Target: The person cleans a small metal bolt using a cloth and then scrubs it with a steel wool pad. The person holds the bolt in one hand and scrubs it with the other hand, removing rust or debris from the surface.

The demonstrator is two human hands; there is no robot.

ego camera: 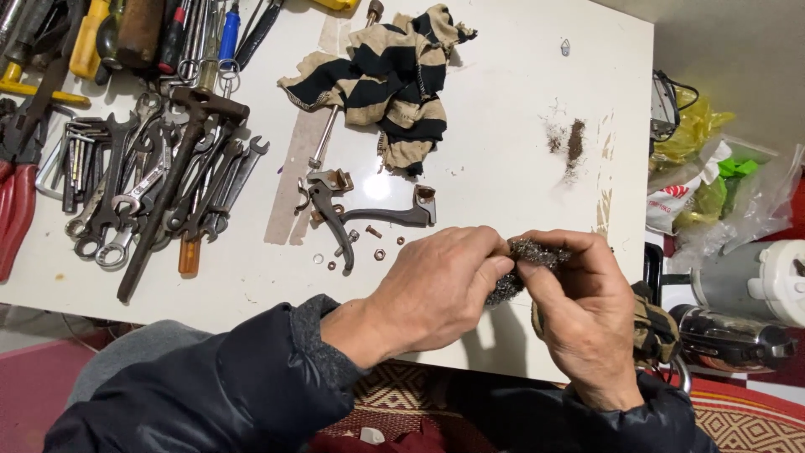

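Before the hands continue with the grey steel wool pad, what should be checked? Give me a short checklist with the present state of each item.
1. Grey steel wool pad pinched by both hands: ok.
2. Left hand and right hand over the white table: ok.
3. A part inside the pad: cannot tell, hidden.
4. Dark metal brake levers within reach: ok.
5. Small rusty nuts and washers away from the edge: ok.
6. Hands protected by gloves: not ok, bare.
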